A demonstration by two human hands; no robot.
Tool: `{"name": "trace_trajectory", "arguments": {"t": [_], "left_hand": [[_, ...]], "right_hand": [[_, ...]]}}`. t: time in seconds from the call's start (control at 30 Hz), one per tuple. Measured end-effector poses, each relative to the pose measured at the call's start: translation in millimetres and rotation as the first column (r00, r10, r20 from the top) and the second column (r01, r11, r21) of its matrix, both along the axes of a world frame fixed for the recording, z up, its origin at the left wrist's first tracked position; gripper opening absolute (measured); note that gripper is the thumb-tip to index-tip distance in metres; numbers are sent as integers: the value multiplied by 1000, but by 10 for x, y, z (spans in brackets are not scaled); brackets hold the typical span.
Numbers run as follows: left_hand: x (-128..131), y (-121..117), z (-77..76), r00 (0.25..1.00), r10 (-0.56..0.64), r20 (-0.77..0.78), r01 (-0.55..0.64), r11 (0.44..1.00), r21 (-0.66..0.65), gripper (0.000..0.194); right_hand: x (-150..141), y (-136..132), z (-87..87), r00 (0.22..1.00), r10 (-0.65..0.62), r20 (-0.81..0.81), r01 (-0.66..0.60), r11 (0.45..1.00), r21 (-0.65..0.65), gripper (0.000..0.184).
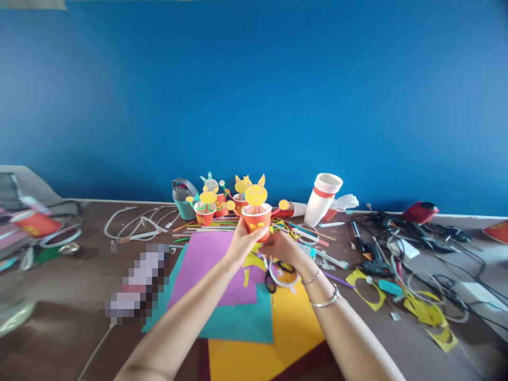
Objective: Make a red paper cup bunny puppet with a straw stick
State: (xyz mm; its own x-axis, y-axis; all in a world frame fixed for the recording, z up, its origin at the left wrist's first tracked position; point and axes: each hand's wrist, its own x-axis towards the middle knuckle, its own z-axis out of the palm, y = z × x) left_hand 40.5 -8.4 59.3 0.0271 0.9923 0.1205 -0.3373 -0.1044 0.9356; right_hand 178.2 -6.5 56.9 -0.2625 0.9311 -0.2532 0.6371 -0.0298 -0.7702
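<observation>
My left hand (239,243) is wrapped round a red-and-white paper cup (257,217), held up above the table. A yellow paper animal face (256,194) with two pointed ears rises from the cup, and a yellow paper disc (283,204) sticks out on its right side. Close by the cup's base, my right hand (283,247) has its fingers curled together; whatever they pinch is hidden. Behind, to the left, stands a similar cup (205,217) with a yellow face. Scissors (270,281) and a white tape roll (283,278) lie below my right hand.
Purple paper (210,270), teal paper (238,323) and orange paper (246,360) overlap on the table. A stack of paper cups (319,203) leans at the back beside a blue wall. Glue guns, cables and yellow paper scraps (367,290) lie right. A teal bottle (184,198) stands left.
</observation>
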Motion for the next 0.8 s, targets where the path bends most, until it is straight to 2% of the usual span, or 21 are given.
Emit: {"name": "trace_trajectory", "arguments": {"t": [0.17, 0.47, 0.6, 0.63, 0.7, 0.73, 0.8], "left_hand": [[-30, 30, 11, 999, 46, 2, -46, 998, 43, 56], [-45, 31, 32, 1000, 18, 14, -19, 998, 55, 57], [-73, 51, 27, 1000, -5, 7, 4, 998, 61, 54], [-83, 57, 27, 1000, -9, 3, 9, 998, 61, 54], [-102, 66, 32, 1000, -26, -9, 26, 998, 54, 56], [-109, 68, 38, 999, -38, -21, 39, 998, 47, 57], [-114, 60, 56, 997, -59, -55, 61, 997, 37, 59]], "right_hand": [[57, 27, -37, 999, 22, 48, -22, 1000, -2, 16], [52, 12, -17, 998, 18, 55, -18, 1000, 6, 17], [174, 57, -32, 996, 71, 50, -76, 993, 90, 8], [228, 80, -27, 998, 58, -3, -57, 990, 133, 13], [351, 130, 9, 980, -32, -195, 71, 977, 200, 18], [409, 150, 39, 940, -103, -326, 181, 959, 219, 17], [500, 163, 119, 876, -203, -438, 332, 912, 240, 27]]}}
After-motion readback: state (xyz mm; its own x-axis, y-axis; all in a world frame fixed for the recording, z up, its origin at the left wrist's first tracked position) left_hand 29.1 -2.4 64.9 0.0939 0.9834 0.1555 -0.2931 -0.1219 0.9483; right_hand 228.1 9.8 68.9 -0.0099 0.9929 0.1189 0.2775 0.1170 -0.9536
